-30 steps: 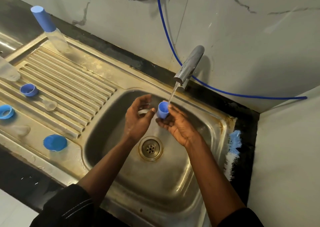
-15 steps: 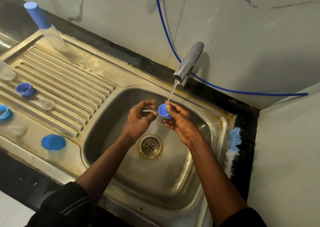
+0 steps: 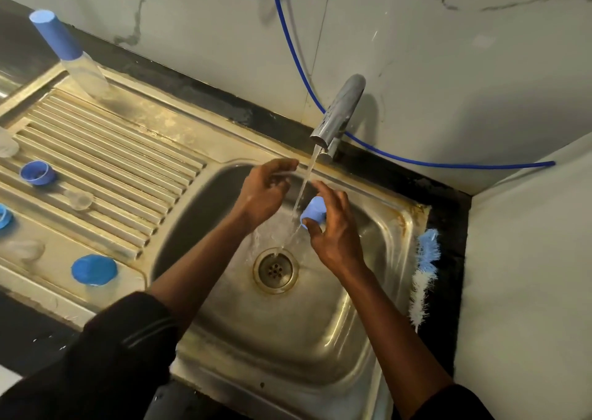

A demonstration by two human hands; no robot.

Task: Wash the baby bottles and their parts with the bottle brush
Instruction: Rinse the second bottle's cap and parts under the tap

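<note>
My right hand (image 3: 333,230) pinches the cap (image 3: 313,213) between thumb and fingers, with the index finger stretched out above it. The cap lies tilted, its open end down and to the left, right beside the water stream (image 3: 306,184). The stream falls from the tap (image 3: 339,112) between my two hands and lands by the drain (image 3: 276,269) in the sink (image 3: 320,339).

My left hand (image 3: 262,190) is just left of the stream, with its fingers curled round a clear piece (image 3: 282,174). That piece is blurred and I cannot tell which part it is. The two hands are apart, both over the basin.

The brush (image 3: 423,272) lies on the sink's right rim, untouched.

On the drainboard (image 3: 128,150) to the left sit a small blue cup (image 3: 37,172), a wide blue lid (image 3: 93,269) and a blue ring (image 3: 3,216) at the picture's edge. Two clear teats (image 3: 78,200) (image 3: 24,248) lie among them. A bottle (image 3: 80,67) with a blue top stands at the back-left corner, near the wall. A blue hose (image 3: 416,162) runs behind the tap.
</note>
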